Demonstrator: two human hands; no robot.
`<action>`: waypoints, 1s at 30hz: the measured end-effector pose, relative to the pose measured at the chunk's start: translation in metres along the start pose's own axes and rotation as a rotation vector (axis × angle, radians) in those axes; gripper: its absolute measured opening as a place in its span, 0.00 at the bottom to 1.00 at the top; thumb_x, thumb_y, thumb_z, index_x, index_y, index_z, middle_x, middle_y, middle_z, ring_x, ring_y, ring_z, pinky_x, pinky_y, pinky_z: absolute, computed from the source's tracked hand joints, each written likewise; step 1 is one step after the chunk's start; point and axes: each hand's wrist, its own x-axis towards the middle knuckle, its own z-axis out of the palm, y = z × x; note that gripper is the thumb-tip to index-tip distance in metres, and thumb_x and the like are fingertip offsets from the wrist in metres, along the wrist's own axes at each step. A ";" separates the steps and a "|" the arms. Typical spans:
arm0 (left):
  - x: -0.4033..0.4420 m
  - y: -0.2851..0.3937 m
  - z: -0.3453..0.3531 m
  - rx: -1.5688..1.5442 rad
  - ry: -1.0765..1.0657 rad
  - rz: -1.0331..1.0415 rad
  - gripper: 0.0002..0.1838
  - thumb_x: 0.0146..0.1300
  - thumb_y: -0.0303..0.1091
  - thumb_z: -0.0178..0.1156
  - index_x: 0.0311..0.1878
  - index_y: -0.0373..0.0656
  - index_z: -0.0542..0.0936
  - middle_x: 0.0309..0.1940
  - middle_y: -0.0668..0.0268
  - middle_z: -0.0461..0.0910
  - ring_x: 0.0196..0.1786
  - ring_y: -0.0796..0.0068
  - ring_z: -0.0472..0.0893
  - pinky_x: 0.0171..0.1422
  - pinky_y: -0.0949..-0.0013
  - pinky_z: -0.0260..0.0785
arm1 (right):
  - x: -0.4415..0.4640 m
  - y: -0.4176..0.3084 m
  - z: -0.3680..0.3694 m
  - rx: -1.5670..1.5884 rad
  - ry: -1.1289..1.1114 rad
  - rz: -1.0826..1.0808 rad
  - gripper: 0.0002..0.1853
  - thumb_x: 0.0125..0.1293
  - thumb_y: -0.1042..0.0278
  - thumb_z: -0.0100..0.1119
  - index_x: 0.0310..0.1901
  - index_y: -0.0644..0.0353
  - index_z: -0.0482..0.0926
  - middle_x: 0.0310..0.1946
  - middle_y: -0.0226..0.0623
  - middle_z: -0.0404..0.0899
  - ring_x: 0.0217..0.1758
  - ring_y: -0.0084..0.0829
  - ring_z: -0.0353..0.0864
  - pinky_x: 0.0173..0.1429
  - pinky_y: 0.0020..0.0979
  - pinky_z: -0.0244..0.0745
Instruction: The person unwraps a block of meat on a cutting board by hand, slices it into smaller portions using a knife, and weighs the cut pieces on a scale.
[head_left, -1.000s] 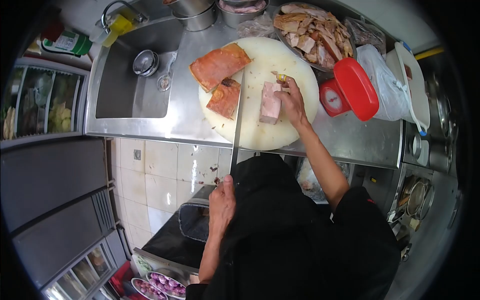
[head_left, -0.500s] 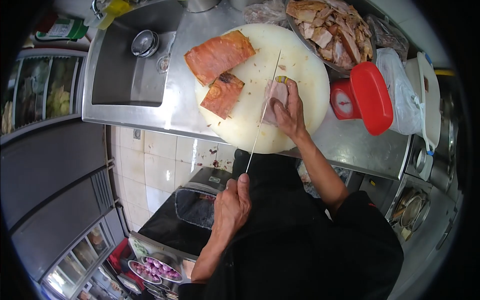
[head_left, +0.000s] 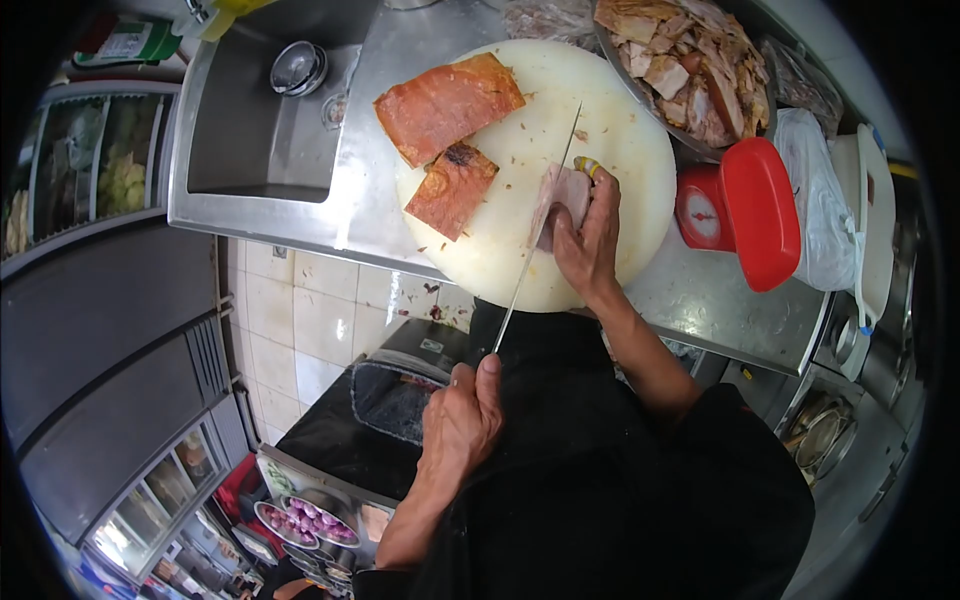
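Observation:
In my left hand [head_left: 458,425], closed round its handle, is a long thin knife [head_left: 524,262] seen nearly edge-on. Its blade runs up along the left side of a pale piece of meat [head_left: 570,192]. My right hand [head_left: 590,235] grips that meat from the right, thumb on the near side, with a yellow band on one finger. Both are over a round white cutting board [head_left: 630,250]. To the left of the blade lie a large slab of roast meat with orange-brown skin [head_left: 450,105] and a smaller slab [head_left: 453,192] with a dark charred spot.
A metal bowl of cut meat [head_left: 690,80] stands behind the board. Right of it are a red kitchen scale [head_left: 706,208] and a white plastic bag [head_left: 815,190]. A steel sink [head_left: 262,150] is at left, and a black bin [head_left: 395,400] below the counter.
The view has shifted, so the board and scale appear farther right. My hands keep their holds, and the blade now lies nearer the left edge of the meat.

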 end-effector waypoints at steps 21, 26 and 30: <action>0.075 0.031 0.019 -0.004 0.035 0.152 0.32 0.77 0.53 0.43 0.32 0.30 0.78 0.28 0.31 0.79 0.38 0.26 0.80 0.47 0.38 0.74 | 0.005 -0.006 -0.003 0.172 0.009 0.152 0.26 0.56 0.72 0.55 0.58 0.71 0.67 0.45 0.56 0.74 0.46 0.51 0.76 0.54 0.46 0.72; 0.092 0.035 0.028 -0.036 0.084 0.190 0.33 0.77 0.54 0.43 0.32 0.29 0.78 0.27 0.30 0.79 0.37 0.27 0.81 0.46 0.39 0.75 | 0.007 -0.013 -0.005 0.191 0.008 0.143 0.25 0.56 0.72 0.54 0.56 0.71 0.67 0.42 0.54 0.73 0.43 0.49 0.75 0.52 0.45 0.72; 0.106 0.040 0.037 -0.058 0.123 0.204 0.35 0.79 0.52 0.40 0.28 0.28 0.78 0.28 0.29 0.76 0.38 0.25 0.78 0.47 0.37 0.71 | 0.006 -0.008 -0.001 0.187 0.039 0.079 0.25 0.56 0.72 0.54 0.56 0.71 0.67 0.41 0.53 0.74 0.42 0.46 0.75 0.51 0.43 0.72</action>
